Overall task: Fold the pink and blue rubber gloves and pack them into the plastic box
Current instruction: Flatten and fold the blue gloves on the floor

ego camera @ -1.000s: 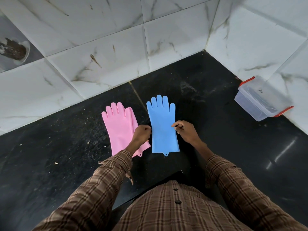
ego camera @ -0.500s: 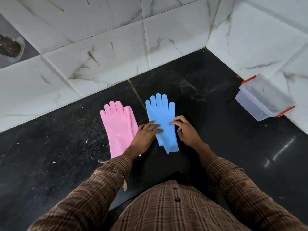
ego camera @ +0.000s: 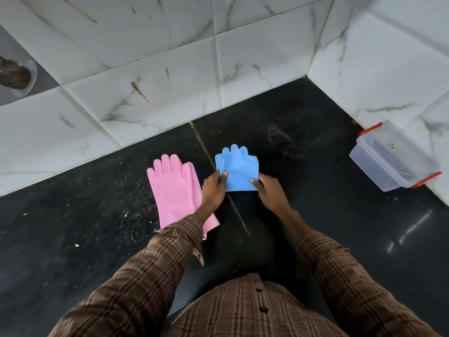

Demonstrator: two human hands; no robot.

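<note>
The blue glove [ego camera: 239,170] lies on the black counter, folded in half so its cuff end rests over the fingers, whose tips poke out at the far edge. My left hand [ego camera: 213,189] pinches its left edge and my right hand [ego camera: 268,193] presses its right near corner. The pink glove [ego camera: 173,190] lies flat and unfolded just to the left, fingers pointing away from me; my left wrist and sleeve cover part of its cuff. The clear plastic box [ego camera: 391,161] with red latches stands far right against the wall, lid on.
White marble-pattern tiled walls rise behind the counter and at the right, meeting in a corner. The black counter [ego camera: 73,227] is dusty with small crumbs. A round pipe opening [ego camera: 15,75] shows in the wall at far left.
Both hands lifted the blue glove's cuff end and folded it away from me over the fingers, halving its length. The pink glove and the box have not moved.
</note>
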